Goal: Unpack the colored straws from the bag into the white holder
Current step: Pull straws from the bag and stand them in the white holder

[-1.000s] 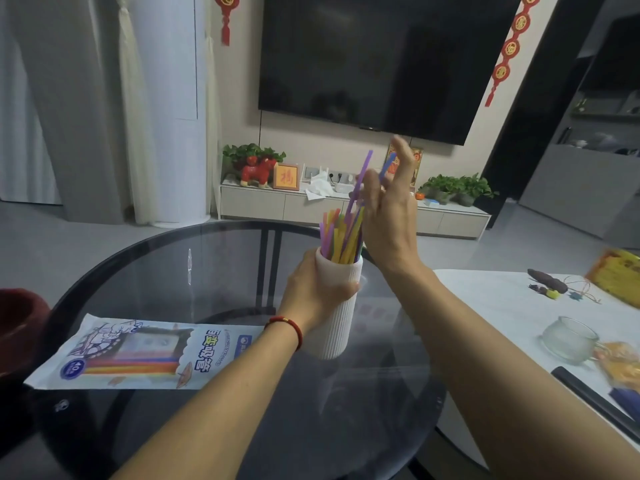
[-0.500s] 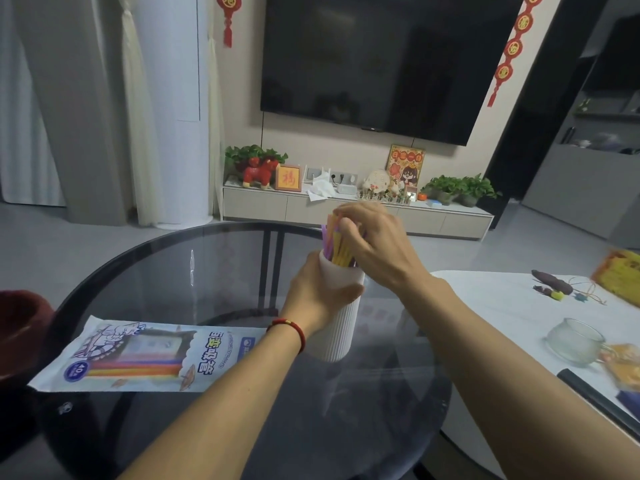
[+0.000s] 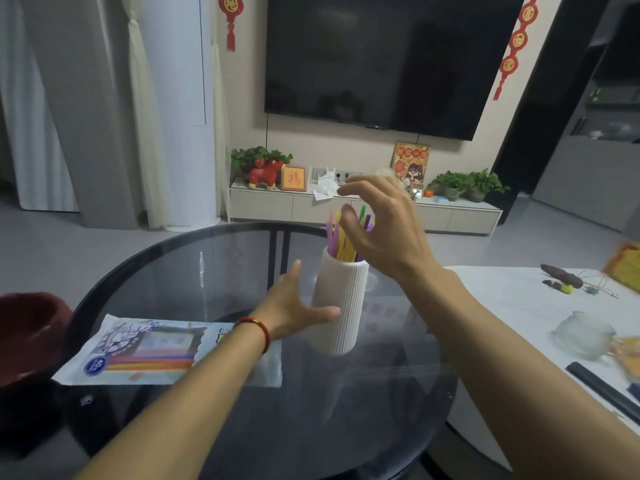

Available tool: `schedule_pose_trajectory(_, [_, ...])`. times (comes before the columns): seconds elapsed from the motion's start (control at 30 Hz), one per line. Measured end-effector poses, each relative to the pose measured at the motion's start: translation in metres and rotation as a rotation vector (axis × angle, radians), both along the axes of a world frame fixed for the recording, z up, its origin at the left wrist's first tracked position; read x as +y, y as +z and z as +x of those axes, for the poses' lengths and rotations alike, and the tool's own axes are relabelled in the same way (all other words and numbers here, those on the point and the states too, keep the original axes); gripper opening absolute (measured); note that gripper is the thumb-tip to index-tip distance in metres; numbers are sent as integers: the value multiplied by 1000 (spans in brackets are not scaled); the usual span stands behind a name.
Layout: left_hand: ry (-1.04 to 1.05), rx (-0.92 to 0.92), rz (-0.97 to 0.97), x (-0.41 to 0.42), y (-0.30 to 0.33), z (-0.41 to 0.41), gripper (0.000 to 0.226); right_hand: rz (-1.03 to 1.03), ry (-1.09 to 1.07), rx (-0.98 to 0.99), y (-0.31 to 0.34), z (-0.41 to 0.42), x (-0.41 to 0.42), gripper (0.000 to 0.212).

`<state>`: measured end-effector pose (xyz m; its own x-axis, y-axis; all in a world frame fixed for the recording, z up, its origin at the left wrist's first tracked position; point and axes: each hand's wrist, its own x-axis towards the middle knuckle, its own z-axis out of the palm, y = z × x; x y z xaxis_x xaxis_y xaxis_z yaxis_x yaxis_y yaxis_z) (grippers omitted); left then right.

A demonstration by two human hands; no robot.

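The white ribbed holder [image 3: 337, 306] stands upright on the round glass table [image 3: 194, 268], with several coloured straws [image 3: 341, 242] sticking out of its top. My left hand [image 3: 294, 306] is open just left of the holder, its thumb near the ribbed wall and its fingers spread. Above the straw tips hovers my right hand [image 3: 384, 230], fingers apart and curled, holding nothing. The straw bag [image 3: 145, 351] lies flat on the table to the left, with coloured straws showing through its window.
A dark red chair [image 3: 27, 334] stands at the left edge. To the right a white table [image 3: 502, 299] carries a glass cup [image 3: 581, 336], a black remote [image 3: 602, 386] and small items. A TV cabinet [image 3: 363, 209] stands behind.
My right hand pushed the straws down into the holder, then lifted off them and opened. My left hand let go of the holder and drew back to the left.
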<state>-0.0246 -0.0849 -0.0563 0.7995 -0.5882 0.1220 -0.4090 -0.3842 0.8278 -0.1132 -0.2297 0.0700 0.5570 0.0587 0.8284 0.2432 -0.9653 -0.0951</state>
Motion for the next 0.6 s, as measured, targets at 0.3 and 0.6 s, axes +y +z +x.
schedule_pose_trajectory(0.3, [-211,-289,937,89,-42,5,129,42,151,400,-121,-57,40,19])
schedule_pose_trajectory(0.6, [-209,-525,1033,71,-39,-3,110,686,90,783,-178,-27,41,43])
